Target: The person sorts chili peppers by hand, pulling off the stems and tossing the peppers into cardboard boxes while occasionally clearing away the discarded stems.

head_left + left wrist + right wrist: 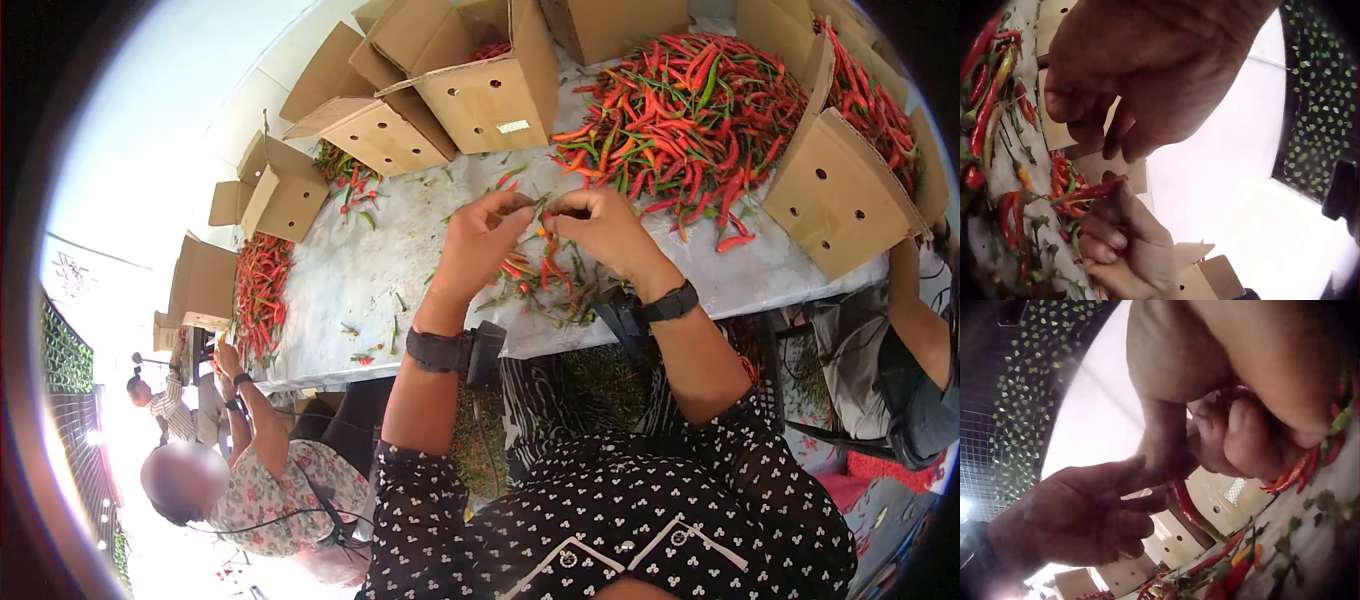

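Both hands meet over the near edge of the table. My right hand [608, 232] pinches a red chili pepper [1091, 192] between thumb and forefinger. Its green stem end points away from the fingers, and in the right wrist view this chili [1186, 503] hangs below them. More red shows inside the curled fingers of that hand. Close by, my left hand [480, 245] has its thumb and forefinger reaching toward the chili, and no chili shows between its bent fingers [1085, 134]. Under the hands lies a small heap of loose chilies and stems [545, 280].
A big pile of red chilies [690, 110] covers the back right of the table [370, 270]. Cardboard boxes [485, 100] line the far side, and another box [845, 200] stands at right. At left, a person [280, 490] sits beside another chili pile [262, 290].
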`<act>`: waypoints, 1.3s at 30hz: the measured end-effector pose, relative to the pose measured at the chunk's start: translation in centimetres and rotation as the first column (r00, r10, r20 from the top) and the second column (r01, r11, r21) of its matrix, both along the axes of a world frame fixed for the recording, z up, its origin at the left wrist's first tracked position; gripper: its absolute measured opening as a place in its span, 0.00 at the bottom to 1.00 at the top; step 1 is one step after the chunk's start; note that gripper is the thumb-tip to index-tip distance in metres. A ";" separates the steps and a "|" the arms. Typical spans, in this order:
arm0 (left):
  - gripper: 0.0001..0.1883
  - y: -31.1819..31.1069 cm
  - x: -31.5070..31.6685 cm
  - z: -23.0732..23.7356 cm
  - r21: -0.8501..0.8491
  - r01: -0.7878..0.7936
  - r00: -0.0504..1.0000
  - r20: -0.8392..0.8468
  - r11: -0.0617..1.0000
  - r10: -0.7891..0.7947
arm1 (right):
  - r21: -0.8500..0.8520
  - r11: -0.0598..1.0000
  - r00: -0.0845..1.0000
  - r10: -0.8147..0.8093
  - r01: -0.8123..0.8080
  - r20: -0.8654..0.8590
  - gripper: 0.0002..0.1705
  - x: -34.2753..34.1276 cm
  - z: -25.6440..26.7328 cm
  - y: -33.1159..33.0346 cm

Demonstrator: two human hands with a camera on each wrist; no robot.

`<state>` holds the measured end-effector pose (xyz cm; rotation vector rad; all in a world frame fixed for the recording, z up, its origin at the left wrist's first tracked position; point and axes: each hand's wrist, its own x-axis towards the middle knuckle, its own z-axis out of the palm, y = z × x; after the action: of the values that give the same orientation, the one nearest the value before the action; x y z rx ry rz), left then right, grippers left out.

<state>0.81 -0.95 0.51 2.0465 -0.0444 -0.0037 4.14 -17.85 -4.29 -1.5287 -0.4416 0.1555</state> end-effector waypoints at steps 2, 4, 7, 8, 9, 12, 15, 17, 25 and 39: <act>0.07 -0.5 -0.2 0.1 0.010 0.076 0.995 0.060 0.997 -0.077 | -0.079 0.997 0.996 0.025 -0.018 0.087 0.11 0.1 -0.1 0.1; 0.07 -0.3 0.1 -0.6 0.080 0.068 0.990 0.117 0.994 -0.077 | -0.112 0.992 0.996 0.067 -0.060 0.062 0.11 -0.1 0.0 0.1; 0.07 -1.0 0.0 -0.7 0.299 0.014 0.943 0.313 0.954 -0.112 | -0.190 0.982 0.999 0.028 -0.019 0.043 0.11 -0.5 0.7 0.1; 0.07 -1.3 -0.1 -0.5 0.432 -0.052 0.884 0.440 0.900 -0.160 | -0.191 0.981 0.999 0.029 -0.020 0.040 0.11 -0.5 0.5 0.1; 0.07 -1.4 -0.2 -0.3 0.431 -0.053 0.884 0.440 0.901 -0.159 | -0.168 0.985 0.998 0.040 -0.033 0.040 0.11 -0.4 0.4 0.1; 0.05 -1.5 -0.1 0.0 0.292 -0.017 0.937 0.338 0.956 -0.087 | -0.137 0.990 0.998 0.050 -0.044 0.037 0.11 -0.2 0.4 -0.3; 0.05 -1.2 0.1 -0.3 0.250 0.047 0.968 0.226 0.967 -0.106 | -0.106 0.994 0.997 0.047 -0.040 0.064 0.10 -0.1 0.2 -0.1; 0.07 -1.8 -0.2 -0.1 0.518 -0.079 0.743 0.600 0.852 -0.296 | -0.085 0.996 0.995 0.042 -0.034 0.093 0.10 -0.1 0.1 -0.2; 0.11 -0.9 -0.6 -0.3 0.120 -0.010 0.995 -0.095 0.993 0.022 | 0.359 0.933 0.909 0.173 -0.028 -0.378 0.09 -0.2 1.1 -0.8; 0.14 -2.0 1.7 -2.7 0.747 0.057 0.980 0.086 0.663 -0.181 | 0.282 0.949 0.956 -0.057 0.141 -0.287 0.12 0.8 0.0 -0.8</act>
<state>2.54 -2.92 -2.16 2.8716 -0.3257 0.0647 4.97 -18.65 -4.30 -1.2047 -0.1549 0.2092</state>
